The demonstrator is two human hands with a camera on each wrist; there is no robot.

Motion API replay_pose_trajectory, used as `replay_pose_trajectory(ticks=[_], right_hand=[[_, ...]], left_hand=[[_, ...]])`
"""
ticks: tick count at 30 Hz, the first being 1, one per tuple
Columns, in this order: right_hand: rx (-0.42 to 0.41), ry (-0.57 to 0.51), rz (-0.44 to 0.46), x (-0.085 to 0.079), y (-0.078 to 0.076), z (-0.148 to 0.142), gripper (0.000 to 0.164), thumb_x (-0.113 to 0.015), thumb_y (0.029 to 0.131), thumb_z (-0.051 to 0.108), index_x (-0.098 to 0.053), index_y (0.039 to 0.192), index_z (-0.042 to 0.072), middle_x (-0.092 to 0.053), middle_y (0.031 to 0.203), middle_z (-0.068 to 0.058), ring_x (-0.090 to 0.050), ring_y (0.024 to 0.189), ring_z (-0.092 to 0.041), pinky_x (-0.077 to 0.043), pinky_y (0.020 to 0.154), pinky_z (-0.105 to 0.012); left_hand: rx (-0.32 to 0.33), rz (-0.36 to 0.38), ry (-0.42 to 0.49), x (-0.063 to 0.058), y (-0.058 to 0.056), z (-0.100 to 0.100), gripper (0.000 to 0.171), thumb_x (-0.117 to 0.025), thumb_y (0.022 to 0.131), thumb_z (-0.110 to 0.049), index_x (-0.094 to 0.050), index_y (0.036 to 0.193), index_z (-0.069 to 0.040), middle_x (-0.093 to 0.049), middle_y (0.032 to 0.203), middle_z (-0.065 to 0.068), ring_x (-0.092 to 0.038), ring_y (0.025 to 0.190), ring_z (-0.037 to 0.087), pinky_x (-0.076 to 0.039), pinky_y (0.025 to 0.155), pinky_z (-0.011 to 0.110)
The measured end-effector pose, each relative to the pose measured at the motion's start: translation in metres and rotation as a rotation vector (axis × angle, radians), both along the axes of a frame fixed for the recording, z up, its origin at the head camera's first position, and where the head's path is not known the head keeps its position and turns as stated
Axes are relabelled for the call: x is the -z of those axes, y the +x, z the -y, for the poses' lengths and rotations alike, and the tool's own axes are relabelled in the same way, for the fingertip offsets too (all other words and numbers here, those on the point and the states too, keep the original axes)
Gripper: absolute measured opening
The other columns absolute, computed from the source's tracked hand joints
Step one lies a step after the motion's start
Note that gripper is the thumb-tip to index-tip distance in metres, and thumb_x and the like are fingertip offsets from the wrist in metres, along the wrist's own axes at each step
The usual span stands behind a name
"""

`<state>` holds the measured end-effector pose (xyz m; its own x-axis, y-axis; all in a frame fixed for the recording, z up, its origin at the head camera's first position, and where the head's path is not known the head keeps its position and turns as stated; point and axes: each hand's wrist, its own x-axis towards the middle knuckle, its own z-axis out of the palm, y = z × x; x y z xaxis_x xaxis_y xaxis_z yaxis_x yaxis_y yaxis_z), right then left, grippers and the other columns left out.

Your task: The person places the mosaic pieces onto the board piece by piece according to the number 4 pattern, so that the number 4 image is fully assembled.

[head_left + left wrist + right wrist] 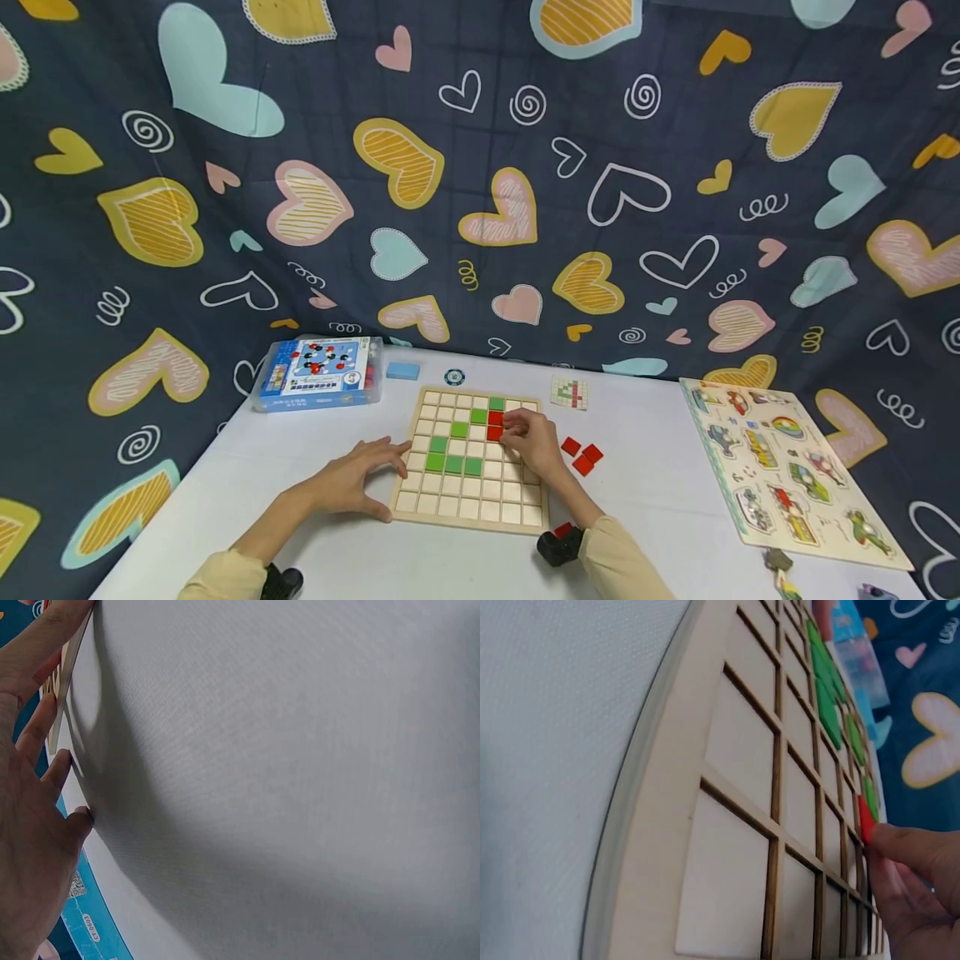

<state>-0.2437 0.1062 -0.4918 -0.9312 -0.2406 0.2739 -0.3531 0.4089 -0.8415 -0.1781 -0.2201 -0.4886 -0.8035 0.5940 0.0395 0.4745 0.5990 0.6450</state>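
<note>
A wooden grid board lies on the table between the hands. Several green tiles fill some of its squares, and a red tile sits near the far side. My right hand pinches another red tile just below that one, over the grid; in the right wrist view its thumb is right on the red tile's edge. My left hand spreads its fingers along the board's left edge, with the thumb by the near-left corner. In the left wrist view the left hand's fingers are extended.
Loose red tiles lie right of the board, with another by the right wrist. A small pattern card stands behind. Farther back are a plastic box, a blue block and a round chip. A picture puzzle board lies right.
</note>
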Motion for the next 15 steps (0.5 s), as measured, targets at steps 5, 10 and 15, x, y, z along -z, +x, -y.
replay_pose_trajectory(ticks=[5,10,15], right_hand=[[0.071,-0.043,0.065,-0.007,0.008,-0.021,0.027,-0.070,0.077,-0.013,-0.066,0.103,-0.009,-0.070,0.094,-0.021,-0.069,0.083,-0.031,-0.059,0.073,-0.032],[0.178,-0.020,0.101,-0.016,0.019,-0.071,0.027,-0.068,0.079,-0.012,-0.065,0.106,-0.008,-0.069,0.100,-0.022,-0.068,0.088,-0.031,-0.058,0.076,-0.030],[0.169,0.091,0.156,-0.016,0.019,-0.126,0.033,-0.064,0.082,-0.013,-0.062,0.115,-0.007,-0.067,0.109,-0.022,-0.065,0.093,-0.030,-0.057,0.078,-0.028]], left_hand=[[0.012,0.009,0.014,-0.001,0.000,-0.002,0.050,-0.082,0.067,-0.046,-0.059,0.107,-0.026,-0.040,0.149,0.014,-0.026,0.136,0.050,-0.012,0.107,0.072],[0.020,0.013,0.014,-0.002,0.003,-0.003,0.049,-0.081,0.068,-0.046,-0.058,0.106,-0.026,-0.040,0.149,0.014,-0.025,0.136,0.050,-0.011,0.108,0.072],[0.011,0.003,-0.006,-0.005,0.002,0.000,0.049,-0.080,0.068,-0.049,-0.058,0.106,-0.027,-0.040,0.149,0.013,-0.025,0.136,0.050,-0.012,0.108,0.071]])
